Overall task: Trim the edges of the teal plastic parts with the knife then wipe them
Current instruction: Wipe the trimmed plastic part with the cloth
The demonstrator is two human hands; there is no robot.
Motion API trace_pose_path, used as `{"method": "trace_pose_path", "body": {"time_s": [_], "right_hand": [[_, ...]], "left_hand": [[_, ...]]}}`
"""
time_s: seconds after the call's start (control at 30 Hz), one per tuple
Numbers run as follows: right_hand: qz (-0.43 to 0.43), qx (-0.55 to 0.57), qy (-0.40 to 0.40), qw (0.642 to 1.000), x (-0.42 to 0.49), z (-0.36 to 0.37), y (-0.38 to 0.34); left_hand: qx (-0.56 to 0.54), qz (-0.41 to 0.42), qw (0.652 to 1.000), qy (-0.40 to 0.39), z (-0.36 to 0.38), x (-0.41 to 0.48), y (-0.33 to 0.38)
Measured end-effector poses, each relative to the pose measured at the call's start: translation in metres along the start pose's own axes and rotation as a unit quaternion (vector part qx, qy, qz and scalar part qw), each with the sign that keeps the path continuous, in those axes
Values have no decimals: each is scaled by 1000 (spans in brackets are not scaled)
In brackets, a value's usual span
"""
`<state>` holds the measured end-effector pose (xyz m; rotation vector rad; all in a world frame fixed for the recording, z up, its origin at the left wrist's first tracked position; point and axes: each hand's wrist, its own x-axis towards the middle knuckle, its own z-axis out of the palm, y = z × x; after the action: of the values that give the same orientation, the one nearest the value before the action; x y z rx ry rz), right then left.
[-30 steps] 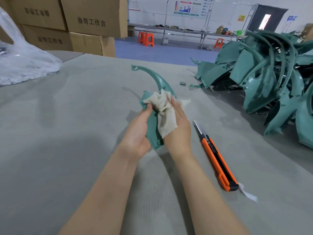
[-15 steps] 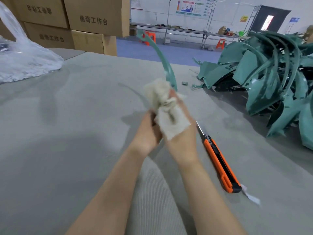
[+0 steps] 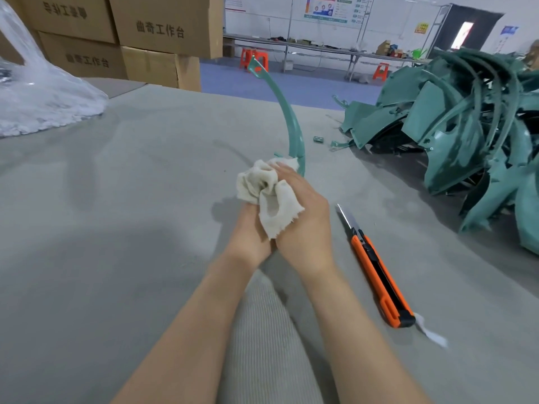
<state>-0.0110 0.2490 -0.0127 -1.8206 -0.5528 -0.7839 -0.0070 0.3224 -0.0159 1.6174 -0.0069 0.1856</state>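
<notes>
Teal curved plastic strip point(image 3: 287, 112) clamped at its lower end between both hands, long axis rising from the grip toward 12 o'clock. Right hand point(image 3: 303, 220) wrapping crumpled off-white cloth point(image 3: 269, 196) round the base; left hand point(image 3: 250, 237) gripping underneath, fingers hidden. Orange utility knife point(image 3: 379, 278) at 4 o'clock, nearer the right hand, blade out. Heap of teal plastic parts point(image 3: 466, 126) at 2 o'clock. Closed cardboard boxes point(image 3: 163, 30) at 11, contents unseen.
</notes>
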Motion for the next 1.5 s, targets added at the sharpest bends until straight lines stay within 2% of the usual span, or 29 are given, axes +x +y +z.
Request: {"method": "trace_pose_path", "body": {"time_s": [0.03,0.13,0.17,0.23,0.3,0.37,0.4,0.47,0.53,0.57,0.63,0.67,0.7,0.77,0.83,0.93,1.03,1.17,1.33,1.43,1.5], "right_hand": [[5,11,-8,1000,1,-2,0],[83,79,-43,993,6,-8,-6],[109,116,-28,987,8,-10,-7],[155,165,72,971,13,-17,-5],[190,190,171,948,17,-26,3],[195,190,207,940,18,-34,9],[185,176,194,947,17,-33,10],[138,96,96,981,14,-23,10],[105,0,-13,994,8,-5,13],[99,-31,-29,994,5,1,14],[104,-36,-2,994,4,3,19],[110,-31,10,993,5,1,23],[119,-24,16,992,7,-3,26],[167,36,5,985,13,-8,27],[191,73,-4,979,16,-10,29],[250,134,46,958,15,-11,32],[226,127,74,963,18,-11,31],[239,161,144,947,17,-10,38],[327,81,163,927,13,-3,51],[288,129,223,922,18,-11,41],[253,138,214,933,21,-15,34]], "left_hand": [[-23,-8,1000,-8,-1,0,-4],[152,55,987,14,-5,0,-4],[150,79,985,29,-4,3,-5],[204,132,969,53,-4,6,-5],[231,138,962,55,-3,9,-7],[257,155,953,50,0,10,-11],[262,158,950,55,1,8,-11],[246,134,958,61,3,5,-13],[126,70,989,32,3,-1,-10],[56,47,997,19,4,-4,-10],[28,35,999,4,4,-6,-8],[62,38,997,-1,4,-6,-7],[135,48,990,-1,4,-4,-8],[296,83,951,4,5,-4,-6],[333,89,939,9,5,-5,-5],[327,115,938,14,3,-5,-2],[337,167,927,10,2,-5,-2],[338,221,915,-5,5,-3,-7],[238,168,956,36,6,4,-8],[236,171,956,31,7,3,-10],[246,175,953,35,8,3,-11]]}}
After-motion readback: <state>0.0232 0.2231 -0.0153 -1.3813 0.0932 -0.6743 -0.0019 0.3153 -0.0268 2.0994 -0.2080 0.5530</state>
